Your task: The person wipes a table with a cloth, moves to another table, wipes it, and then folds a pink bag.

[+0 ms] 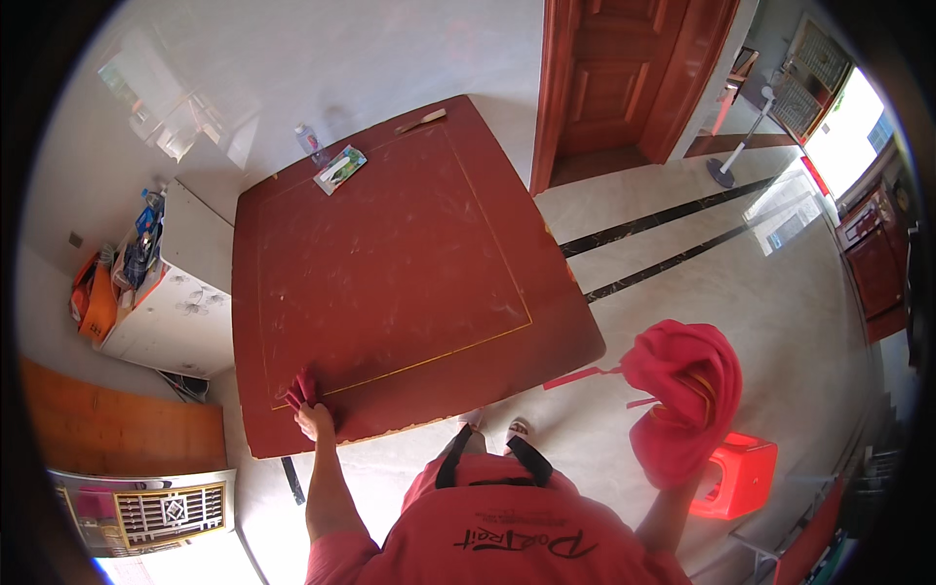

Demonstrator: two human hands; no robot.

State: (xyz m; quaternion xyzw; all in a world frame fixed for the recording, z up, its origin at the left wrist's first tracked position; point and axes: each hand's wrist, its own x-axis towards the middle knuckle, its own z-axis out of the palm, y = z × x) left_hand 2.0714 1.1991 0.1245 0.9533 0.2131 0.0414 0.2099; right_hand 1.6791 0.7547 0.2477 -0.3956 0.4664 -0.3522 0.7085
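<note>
My left hand [314, 420] is at the near left corner of a dark red wooden table [395, 256]. Its fingers hold a small piece of folded red cloth [303, 387] just over the tabletop. Off the table's right side, a bunched red cloth [684, 402] with thin straps and a yellow edging hangs at the end of my right arm. That cloth covers my right hand, so its fingers are hidden.
A plastic bottle [311, 142], a flat printed packet [340, 170] and a wooden-handled brush or scraper [422, 121] lie towards the table's far edge. A red plastic stool [738, 475] stands at my right. A white cabinet [183, 292] adjoins the table's left side.
</note>
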